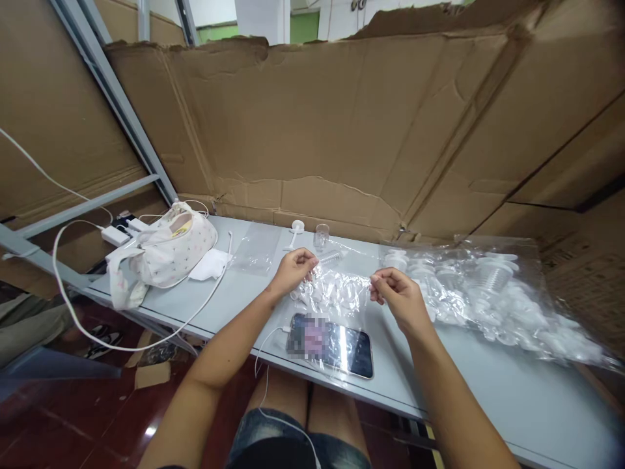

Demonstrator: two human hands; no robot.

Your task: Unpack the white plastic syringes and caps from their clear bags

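A clear plastic bag [336,286] with several small white pieces in it is stretched between my hands. My left hand [294,270] pinches its left side, fingertips pressed together. At its right edge, my right hand [394,293] grips the film between thumb and fingers. The bag's lower part lies over a smartphone [355,348], whose screen is partly lit. Behind the bag stand a white plunger-like part [296,227] and a clear ribbed cup [321,235]. What exactly the pieces inside the bag are cannot be made out through the glare.
On the right lies a large clear bag [517,312] full of white and clear plastic parts. A patterned cloth bag [178,251], white tissue [209,264] and flat clear bags [258,247] are at left. A white cable [61,286] loops off the table; cardboard [312,124] walls the back.
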